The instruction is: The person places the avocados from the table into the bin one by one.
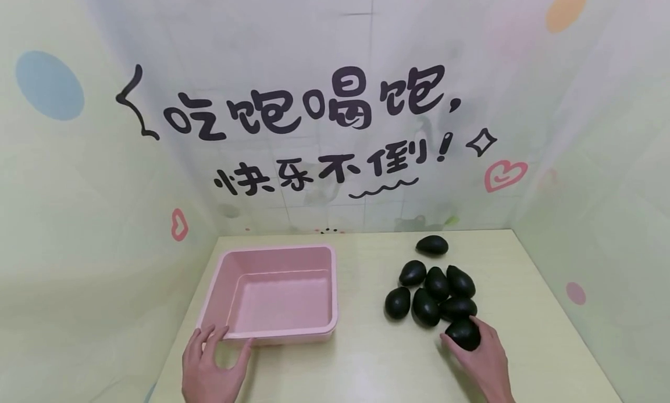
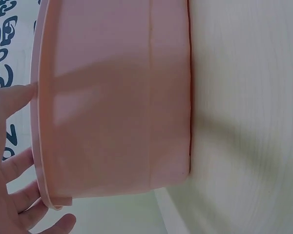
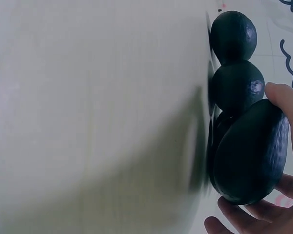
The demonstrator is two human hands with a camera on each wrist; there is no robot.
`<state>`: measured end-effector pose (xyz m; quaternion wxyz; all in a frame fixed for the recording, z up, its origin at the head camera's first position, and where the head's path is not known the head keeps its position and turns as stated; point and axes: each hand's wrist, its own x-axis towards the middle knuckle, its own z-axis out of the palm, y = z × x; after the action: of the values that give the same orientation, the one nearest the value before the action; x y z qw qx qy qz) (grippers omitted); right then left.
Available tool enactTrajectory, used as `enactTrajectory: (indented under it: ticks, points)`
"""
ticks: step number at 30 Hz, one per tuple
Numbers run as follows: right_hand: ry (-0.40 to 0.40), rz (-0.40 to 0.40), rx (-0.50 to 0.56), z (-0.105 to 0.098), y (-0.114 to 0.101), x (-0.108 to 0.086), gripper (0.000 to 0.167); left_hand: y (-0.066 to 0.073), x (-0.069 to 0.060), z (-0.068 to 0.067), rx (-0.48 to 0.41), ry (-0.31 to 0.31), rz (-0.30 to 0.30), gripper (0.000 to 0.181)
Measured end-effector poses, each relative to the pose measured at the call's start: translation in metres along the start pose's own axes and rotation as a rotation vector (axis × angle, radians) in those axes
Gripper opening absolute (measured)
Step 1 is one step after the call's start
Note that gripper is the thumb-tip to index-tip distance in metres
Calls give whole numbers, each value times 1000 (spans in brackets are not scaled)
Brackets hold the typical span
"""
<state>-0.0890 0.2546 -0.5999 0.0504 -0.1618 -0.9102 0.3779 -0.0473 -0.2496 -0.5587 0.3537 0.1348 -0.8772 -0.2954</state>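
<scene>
On the right, my right hand (image 1: 485, 350) holds a dark green avocado (image 1: 463, 334) between thumb and fingers, at the near end of a group of avocados. The right wrist view shows the thumb against the top of the held avocado (image 3: 251, 153) and the fingers around its lower end. Several more avocados (image 1: 437, 284) lie just beyond it. At the near left corner of a pink plastic bin (image 1: 267, 335), my left hand (image 1: 213, 368) rests spread fingers on the rim. In the left wrist view, thumb and fingertips touch the rim (image 2: 41, 126); nothing is lifted.
The bin stands on the left of a pale wooden table (image 1: 361, 356), and its visible floor holds nothing. One avocado (image 1: 432, 245) lies apart near the back edge. Printed cloth walls (image 1: 324, 54) enclose the table at the back and both sides.
</scene>
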Motion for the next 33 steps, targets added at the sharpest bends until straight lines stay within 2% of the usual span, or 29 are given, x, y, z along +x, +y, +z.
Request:
enactTrajectory:
  ticks: [17,33]
  points:
    - [35,-13,33,-10,-9,-2,93,-8,-2,3,-38,47,67,50]
    - [55,-67,46,-15,-18,2,90,-12,-5,8,-62,8,46,48]
